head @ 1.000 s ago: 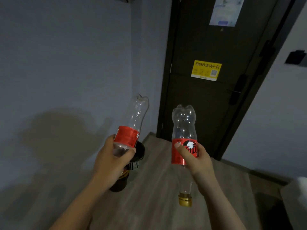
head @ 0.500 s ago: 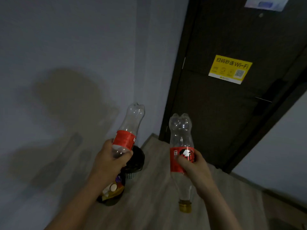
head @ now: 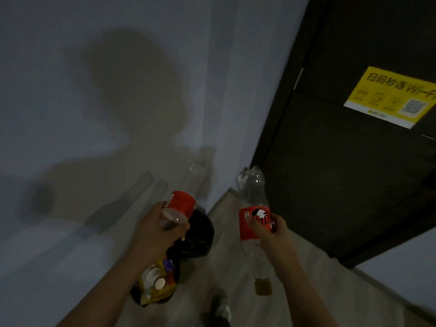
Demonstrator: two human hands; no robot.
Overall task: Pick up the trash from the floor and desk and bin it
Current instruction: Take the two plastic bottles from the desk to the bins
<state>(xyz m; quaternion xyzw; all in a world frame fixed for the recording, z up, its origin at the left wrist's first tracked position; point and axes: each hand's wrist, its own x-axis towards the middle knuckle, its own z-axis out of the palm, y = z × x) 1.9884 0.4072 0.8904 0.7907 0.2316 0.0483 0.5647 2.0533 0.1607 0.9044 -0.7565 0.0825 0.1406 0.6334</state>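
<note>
Clear plastic with red labels is turning up twice: two bottles, one in each hand, held apart and not touching. The left hand [head: 157,232] is gripping the left bottle [head: 181,204] just below its label, fingers curling round the narrow part. The base is pointing up and away toward the wall, and the cap end is hiding behind the hand. The right hand [head: 269,230] is holding the right bottle [head: 253,185] at the label, thumb lying across the red band and fingers wrapping round the far side. This bottle is hanging neck down, its gold cap [head: 262,287] pointing at the floor.

One black bin [head: 203,234] with a dark liner is sitting on the floor by the wall, just past the left hand, which is overlapping its near rim in the view. One dark bag of rubbish [head: 157,285] is lying nearer, under the left forearm, showing a yellow wrapper and a couple of round white lids.

Pale wood-look floor [head: 226,267] is running between the arms. A grey wall [head: 82,79] is filling the left side and carrying one large shadow of a person. A dark door [head: 342,185] is standing on the right, bearing one yellow Wi-Fi sticker [head: 390,95] with a code square.
</note>
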